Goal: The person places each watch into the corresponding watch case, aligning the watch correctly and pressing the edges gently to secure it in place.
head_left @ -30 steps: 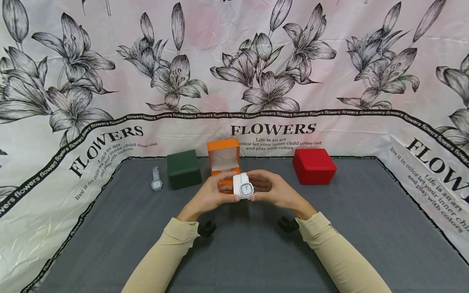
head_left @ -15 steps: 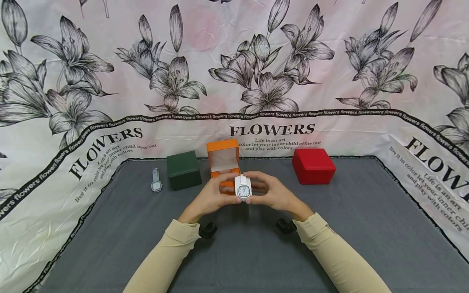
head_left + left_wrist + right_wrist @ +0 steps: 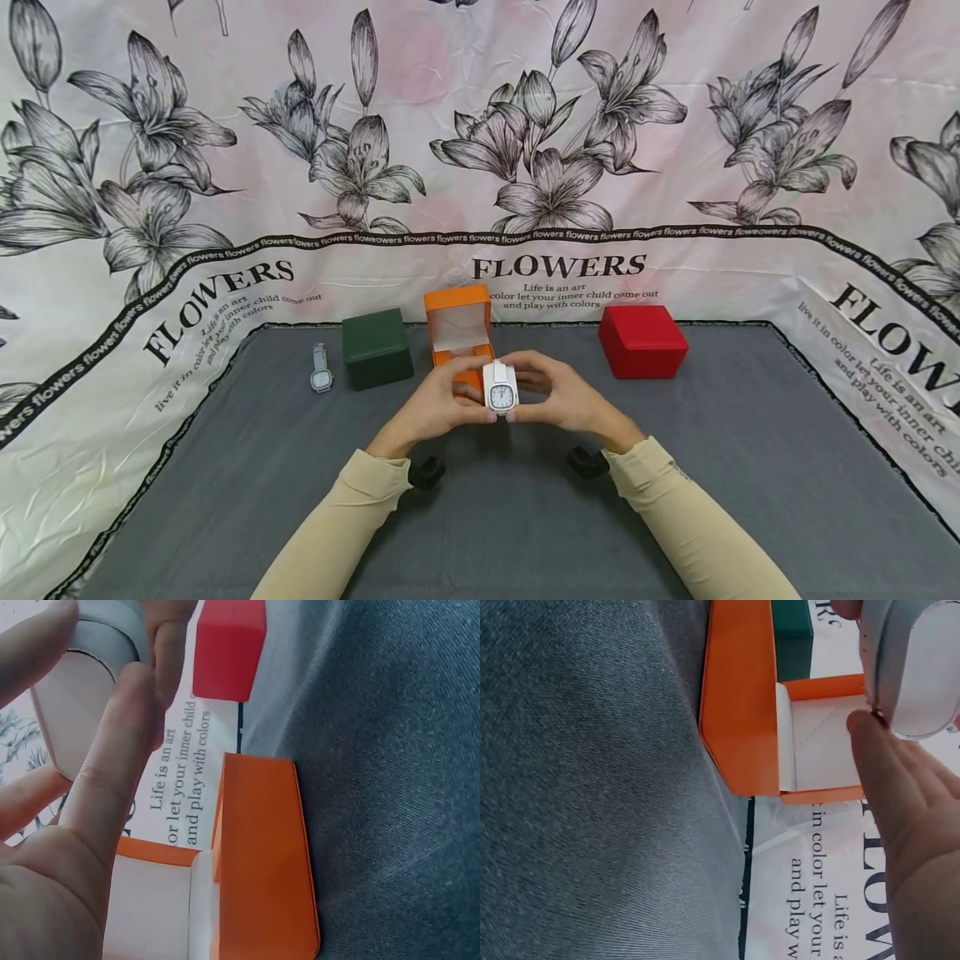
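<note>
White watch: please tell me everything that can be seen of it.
The white watch has a rounded-square, pale dial with dark markings. Its white strap, material unclear, circles a cushion. The dial faces the head camera. The left hand and right hand hold it in front of the orange box.

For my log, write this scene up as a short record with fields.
Left grip: holds white watch and white cushion from the left
Right grip: holds them from the right
Strap: wrapped round the white cushion
Orange box: lid raised, behind the white watch
Green box: closed, left of the orange box
Red box: closed, far right
Second watch: lying on gray cloth, left of the green box
</note>
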A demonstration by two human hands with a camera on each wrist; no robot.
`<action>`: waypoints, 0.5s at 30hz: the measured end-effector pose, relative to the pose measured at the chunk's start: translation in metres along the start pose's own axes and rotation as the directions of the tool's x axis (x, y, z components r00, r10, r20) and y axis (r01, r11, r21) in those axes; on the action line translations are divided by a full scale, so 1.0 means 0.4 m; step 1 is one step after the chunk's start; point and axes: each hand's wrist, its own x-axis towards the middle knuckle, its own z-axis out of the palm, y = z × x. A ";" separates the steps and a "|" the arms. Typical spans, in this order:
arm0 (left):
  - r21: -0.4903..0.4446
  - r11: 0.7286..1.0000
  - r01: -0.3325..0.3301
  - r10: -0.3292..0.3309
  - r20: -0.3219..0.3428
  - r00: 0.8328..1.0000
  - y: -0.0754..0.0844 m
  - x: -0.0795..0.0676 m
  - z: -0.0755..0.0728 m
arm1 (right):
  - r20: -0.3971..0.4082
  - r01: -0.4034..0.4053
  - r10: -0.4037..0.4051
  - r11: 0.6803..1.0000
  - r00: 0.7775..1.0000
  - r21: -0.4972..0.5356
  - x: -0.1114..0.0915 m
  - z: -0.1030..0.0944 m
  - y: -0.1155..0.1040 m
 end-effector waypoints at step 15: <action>0.065 0.998 -0.005 0.007 -0.028 1.000 0.003 0.001 0.005 | -0.019 0.050 -0.052 0.995 0.998 -0.089 -0.005 0.000 0.003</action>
